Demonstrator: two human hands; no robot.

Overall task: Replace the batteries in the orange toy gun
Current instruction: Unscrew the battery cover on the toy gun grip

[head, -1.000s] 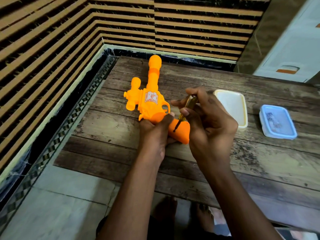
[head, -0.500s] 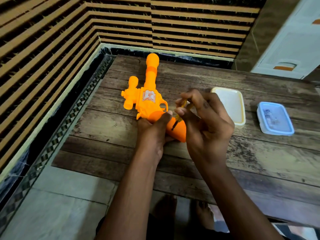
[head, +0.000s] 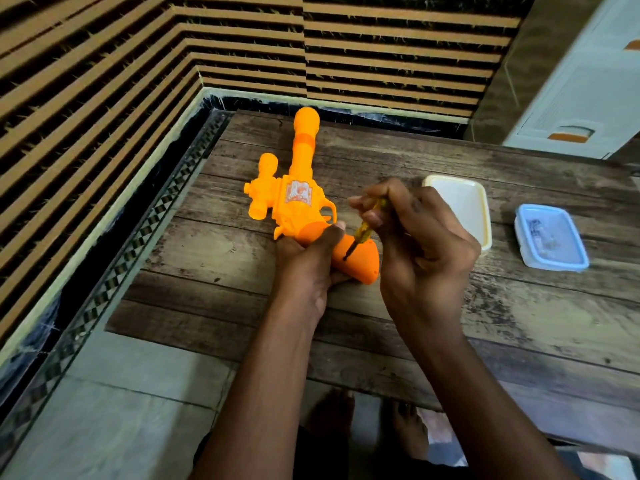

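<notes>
an orange toy gun [head: 300, 206] lies flat on a worn wooden table [head: 519, 323], its barrel pointing away toward a striped wall. the left hand [head: 308, 268] grasps the gun's handle, thumb across the top. the right hand [head: 420, 244] pinches a small yellow-handled screwdriver [head: 363, 230], its dark tip touching the handle of the gun. just beyond the right hand sits a cream tray [head: 464, 206], shallow, nothing visible inside. well to the right rests a blue box [head: 550, 237] with a clear lid on; small items show through it, too blurred to tell what.
</notes>
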